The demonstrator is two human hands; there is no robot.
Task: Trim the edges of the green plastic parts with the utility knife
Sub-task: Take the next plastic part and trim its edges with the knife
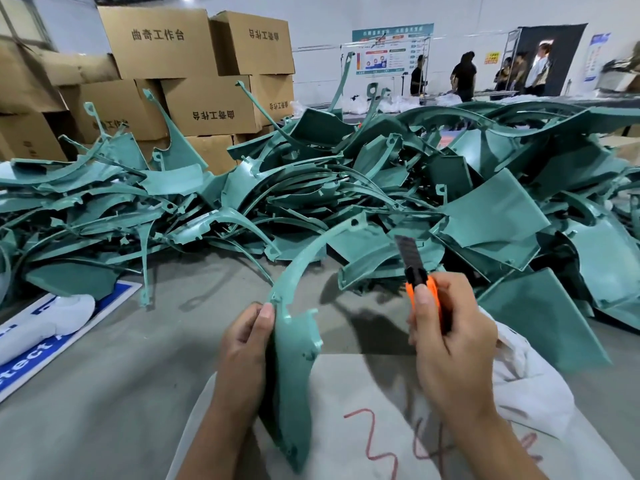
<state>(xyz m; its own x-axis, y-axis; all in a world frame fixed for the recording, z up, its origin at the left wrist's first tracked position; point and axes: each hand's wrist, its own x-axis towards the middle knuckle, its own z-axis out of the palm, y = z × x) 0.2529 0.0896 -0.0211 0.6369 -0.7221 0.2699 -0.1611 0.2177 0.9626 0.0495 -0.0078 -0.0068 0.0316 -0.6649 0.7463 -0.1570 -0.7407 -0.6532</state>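
Observation:
My left hand (pixel 244 344) grips a curved green plastic part (pixel 294 362) by its left edge, thumb on the rim. The part stands upright in front of me and its thin arc sweeps up and right toward the pile. My right hand (pixel 446 337) holds an orange utility knife (pixel 420 285) with its dark blade extended upward, thumb on the slider. The blade is a little to the right of the part's arc and apart from it. A large heap of green plastic parts (pixel 346 188) covers the floor behind.
A white sack with red writing (pixel 381 427) lies under my hands on the grey floor (pixel 104 375). A blue and white sign (pixel 31 344) lies at left. Stacked cardboard boxes (pixel 194 67) stand behind the heap. Several people (pixel 464 76) stand far back by a notice board.

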